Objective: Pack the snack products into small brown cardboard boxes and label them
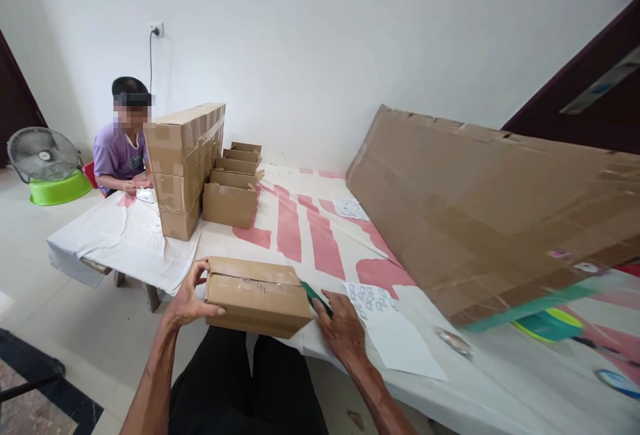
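Note:
A closed cardboard box (257, 288) is at the table's near edge, above my lap, its top flaps meeting at a seam with dark marks near the middle. My left hand (193, 298) grips the box's left end, with the thumb on the near side and fingers at the far top corner. Close to the box's right end, my right hand (343, 328) is closed around a slim green object (314, 296), its kind unclear because fingers cover part of it. Beside that hand lies a white paper sheet (400, 335) with rows of handwritten marks.
Stacked closed boxes (183, 165) stand at the left, with several open boxes (230, 205) behind them. A large cardboard panel (490, 215) leans across the right. A roll of tape (454, 341) and a green bowl (547, 325) lie there. Another person (117, 148) sits at the far left.

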Demonstrator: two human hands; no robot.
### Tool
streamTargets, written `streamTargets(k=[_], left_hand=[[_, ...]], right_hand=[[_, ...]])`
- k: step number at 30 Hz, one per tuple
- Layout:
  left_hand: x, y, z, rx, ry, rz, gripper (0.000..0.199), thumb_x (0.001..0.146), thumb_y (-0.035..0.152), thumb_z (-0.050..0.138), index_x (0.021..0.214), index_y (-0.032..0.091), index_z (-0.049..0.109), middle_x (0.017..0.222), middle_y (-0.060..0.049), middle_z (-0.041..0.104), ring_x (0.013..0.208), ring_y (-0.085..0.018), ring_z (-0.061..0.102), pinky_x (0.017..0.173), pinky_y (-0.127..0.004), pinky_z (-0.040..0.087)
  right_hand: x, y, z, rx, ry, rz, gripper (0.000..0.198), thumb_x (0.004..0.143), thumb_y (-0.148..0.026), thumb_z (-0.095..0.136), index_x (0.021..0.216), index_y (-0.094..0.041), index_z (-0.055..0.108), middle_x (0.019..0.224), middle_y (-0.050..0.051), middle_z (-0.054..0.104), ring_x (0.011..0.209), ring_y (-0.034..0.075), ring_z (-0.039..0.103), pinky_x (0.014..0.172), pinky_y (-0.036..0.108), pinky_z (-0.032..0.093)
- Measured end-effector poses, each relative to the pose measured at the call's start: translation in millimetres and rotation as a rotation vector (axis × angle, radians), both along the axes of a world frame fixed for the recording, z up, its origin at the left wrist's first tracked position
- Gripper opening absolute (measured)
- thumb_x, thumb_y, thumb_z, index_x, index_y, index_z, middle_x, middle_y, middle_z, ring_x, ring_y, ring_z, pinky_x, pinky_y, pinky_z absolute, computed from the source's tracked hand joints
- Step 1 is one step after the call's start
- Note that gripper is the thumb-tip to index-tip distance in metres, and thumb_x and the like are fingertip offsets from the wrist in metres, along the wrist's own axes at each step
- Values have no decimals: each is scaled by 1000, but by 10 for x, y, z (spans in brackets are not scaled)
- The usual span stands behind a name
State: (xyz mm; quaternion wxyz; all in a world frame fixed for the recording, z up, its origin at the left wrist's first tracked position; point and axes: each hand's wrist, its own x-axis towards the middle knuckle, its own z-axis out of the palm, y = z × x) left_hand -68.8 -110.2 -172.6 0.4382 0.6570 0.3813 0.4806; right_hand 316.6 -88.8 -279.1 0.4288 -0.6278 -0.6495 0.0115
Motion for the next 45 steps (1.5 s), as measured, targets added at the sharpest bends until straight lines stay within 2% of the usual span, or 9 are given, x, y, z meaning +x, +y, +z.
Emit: streamTargets(k=[5,8,10,22,26,29,32,41,45], left_hand=[[5,10,-33,1,6,-10,80,57,42,99,116,27,47,155,-12,43,142,-35,47,115,-46,41],[5,13,-39,-7,44,-6,81,59,44,98,120,28,48,157,-12,41,145,-37,44,115,-48,41],[1,8,-43,-3,66,-6,80,60,45,98,122,29,48,160,-12,40,147,-37,43,116,-49,41],[-31,-97,82,78,134,-20,68,68,52,94,117,26,55,165,-17,35,154,-38,37,119,-51,40],[-66,-113,81,124,145,-15,63,71,53,93,115,23,59,166,-18,33,159,-38,29,125,-52,33],[-77,-127,79,150,182,-10,70,72,54,92,127,22,63,165,-17,32,159,-38,28,129,-53,26],[-76,-142,89,153,202,-5,77,71,55,92,135,22,62,164,-17,33,158,-39,29,129,-53,28],[-125,-132,10,127,216,28,80,69,48,96,136,24,60,162,-17,35,158,-41,26,127,-56,30],[-156,-106,-47,121,214,38,81,68,49,96,136,23,60,163,-18,32,159,-42,23,129,-58,26]], right_hand=[[-292,-187,592,-102,434,137,54,98,-65,50,114,-20,75,119,14,74,111,31,68,93,43,56],[-519,-331,852,-137,488,245,50,98,-62,54,123,-22,73,128,12,71,120,30,66,96,41,57],[-634,-397,925,-126,467,258,50,95,-61,59,128,-23,70,134,12,68,123,30,64,94,40,58],[-762,-489,909,-49,394,213,50,93,-57,63,130,-23,65,129,11,68,119,30,65,96,44,57],[-816,-499,906,-36,410,212,48,91,-56,65,126,-23,66,127,11,68,117,30,65,93,43,59],[-838,-507,908,-30,413,222,47,91,-54,66,126,-24,66,128,11,68,117,29,65,92,42,59],[-844,-524,921,-41,407,228,47,91,-54,66,127,-24,65,128,11,67,117,29,65,91,42,60],[-835,-519,939,-61,391,258,48,92,-53,66,131,-24,63,131,12,66,118,29,64,91,43,60],[-836,-504,943,-57,395,261,46,91,-52,67,126,-23,64,129,12,66,116,29,65,92,44,59]])
